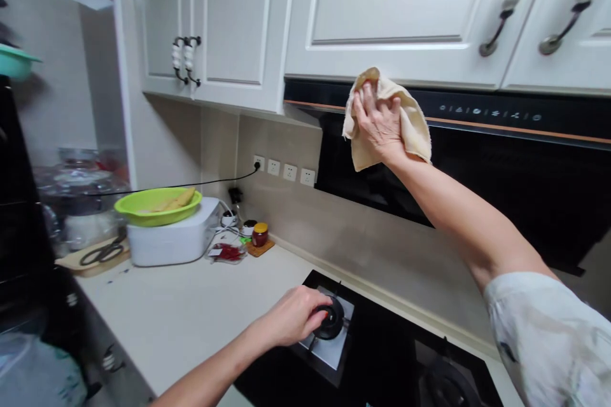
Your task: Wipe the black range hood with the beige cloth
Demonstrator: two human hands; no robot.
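A beige cloth (415, 127) is pressed against the front of the black range hood (496, 165) by my right hand (379, 121), fingers spread on it. The cloth covers part of the hood's dark upper strip and hangs over its edge. Lower down, my left hand (296, 317) rests at the left burner (331, 318) of the black gas stove (377, 356). Its thumb and forefinger are curled at the burner's rim; the other fingers are hidden beneath the hand.
White cabinets (391, 0) with beaded handles hang above the hood. On the counter (191, 305) at left stand a white box (167, 245) carrying a green basin (157, 216), a jar with a yellow lid (260, 235), and scissors (102, 251) on a board. A black cord (214, 180) runs to a wall socket.
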